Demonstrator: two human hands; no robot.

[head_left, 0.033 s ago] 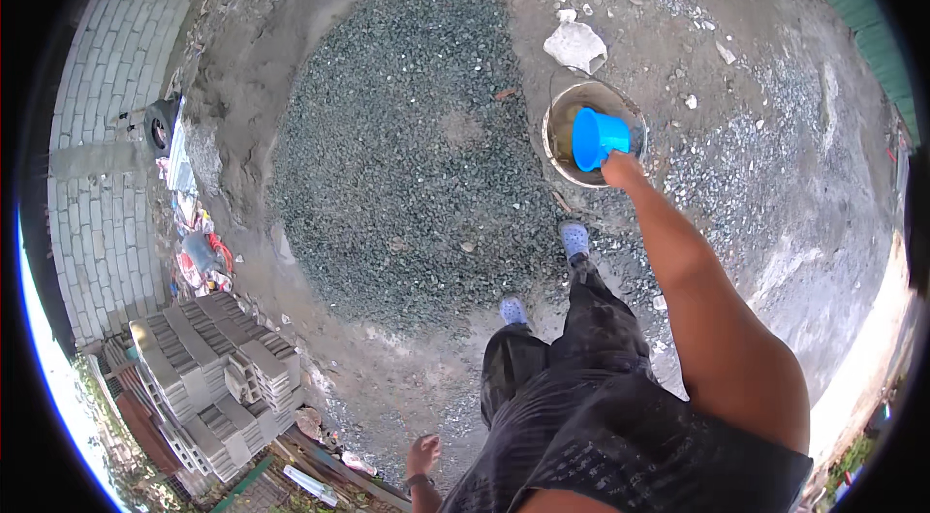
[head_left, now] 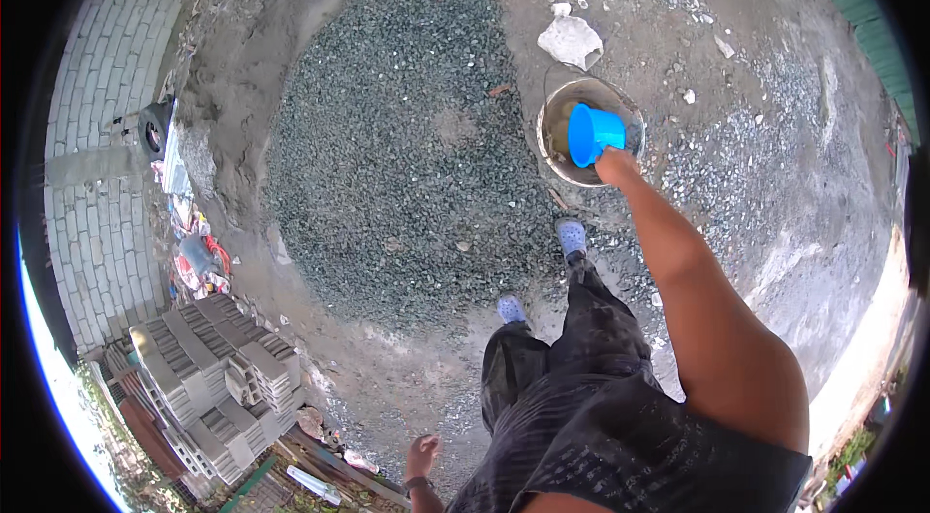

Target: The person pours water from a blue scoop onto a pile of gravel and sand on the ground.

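My right hand (head_left: 616, 167) grips the handle of a blue plastic dipper (head_left: 595, 135). The dipper is tilted, its mouth turned to the left, and it hangs over or within the opening of a round, pale-rimmed bucket (head_left: 544, 147). Brownish contents show in part inside the bucket; the dipper and my hand cover the rest. Whether anything is in the dipper I cannot tell. Low in the view, beside my left leg, my left hand (head_left: 422, 455) hangs down with loosely bent fingers and nothing visible in it.
A broad bed of grey gravel (head_left: 407, 174) spreads left of the bucket, by my feet. Just beyond the bucket lies a large white stone (head_left: 572, 42). Stacked concrete blocks (head_left: 213, 382) stand at lower left, near a block wall (head_left: 97, 242) and a tyre (head_left: 153, 133).
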